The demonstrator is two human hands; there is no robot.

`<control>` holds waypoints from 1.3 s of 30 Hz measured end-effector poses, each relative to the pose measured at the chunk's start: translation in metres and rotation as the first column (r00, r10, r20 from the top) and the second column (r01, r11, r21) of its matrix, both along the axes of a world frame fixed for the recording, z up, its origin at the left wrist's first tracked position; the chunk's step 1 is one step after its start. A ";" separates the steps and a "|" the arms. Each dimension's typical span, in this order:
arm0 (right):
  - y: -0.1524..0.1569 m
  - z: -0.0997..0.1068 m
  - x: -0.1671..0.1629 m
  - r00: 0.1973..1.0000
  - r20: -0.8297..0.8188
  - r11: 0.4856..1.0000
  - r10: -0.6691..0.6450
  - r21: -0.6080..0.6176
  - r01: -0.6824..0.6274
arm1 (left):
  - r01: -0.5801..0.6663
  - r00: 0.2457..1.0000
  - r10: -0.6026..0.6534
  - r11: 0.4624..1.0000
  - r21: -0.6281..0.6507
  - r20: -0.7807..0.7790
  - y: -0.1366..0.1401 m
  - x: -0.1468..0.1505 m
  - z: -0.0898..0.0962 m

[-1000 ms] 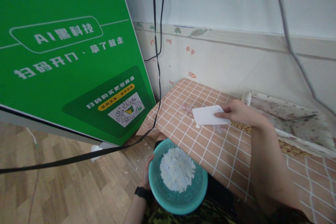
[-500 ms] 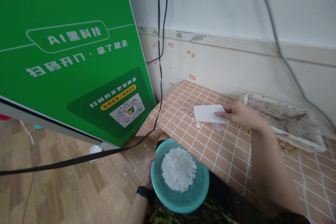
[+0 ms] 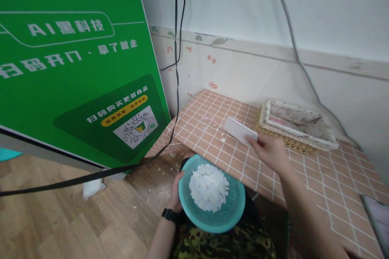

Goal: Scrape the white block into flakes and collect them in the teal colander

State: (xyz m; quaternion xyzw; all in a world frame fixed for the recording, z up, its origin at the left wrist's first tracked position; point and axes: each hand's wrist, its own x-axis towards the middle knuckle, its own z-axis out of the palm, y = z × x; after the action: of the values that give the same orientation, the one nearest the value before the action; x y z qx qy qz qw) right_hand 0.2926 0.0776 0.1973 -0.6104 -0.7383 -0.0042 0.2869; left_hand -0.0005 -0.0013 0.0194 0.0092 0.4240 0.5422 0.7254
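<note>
My left hand [image 3: 176,194], with a black band on its wrist, grips the left rim of a teal plastic colander [image 3: 197,221] held over my lap beside the table edge. Heaped in the colander are white flakes [image 3: 209,188] that look like small cut scraps. Over the table, my right hand [image 3: 270,151] pinches the right end of a flat white scraper [image 3: 238,129], tilted on its edge. Whether its lower edge touches the tablecloth is hard to tell. Just below its left end lies a small white scrap [image 3: 223,140].
A checked tablecloth [image 3: 209,107] covers the table. Behind my right hand stands a cloth-lined wicker basket [image 3: 291,143]. A black strap [image 3: 130,167] crosses in front of a green sign panel [image 3: 75,77]. At the right edge lies a flat, dark-edged device [image 3: 375,214].
The scraper has turned from lying nearly flat to a steeper tilt on its edge, with its right end lower. My view has swung a little to the right. My left hand still holds the colander.
</note>
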 end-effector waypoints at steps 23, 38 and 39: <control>0.045 -0.043 -0.003 0.697 -0.702 0.946 -0.149 -0.307 -0.107 | 0.104 0.988 -0.119 0.984 0.147 0.103 -0.019 0.035 0.000; 0.075 -0.046 -0.034 0.941 0.005 0.847 0.338 -0.439 -0.301 | 0.091 0.985 -0.110 0.985 0.146 0.133 -0.013 0.023 -0.017; 0.077 -0.047 -0.033 0.937 -0.017 0.839 0.348 -0.440 -0.320 | 0.083 0.986 -0.102 0.985 0.150 0.129 -0.014 0.023 -0.018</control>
State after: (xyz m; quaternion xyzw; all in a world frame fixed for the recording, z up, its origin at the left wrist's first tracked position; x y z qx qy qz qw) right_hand 0.2595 0.1550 0.1506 -0.5203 -0.8241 0.1918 0.1154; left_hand 0.0230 -0.0148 0.0016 0.0443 0.3326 0.5364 0.7745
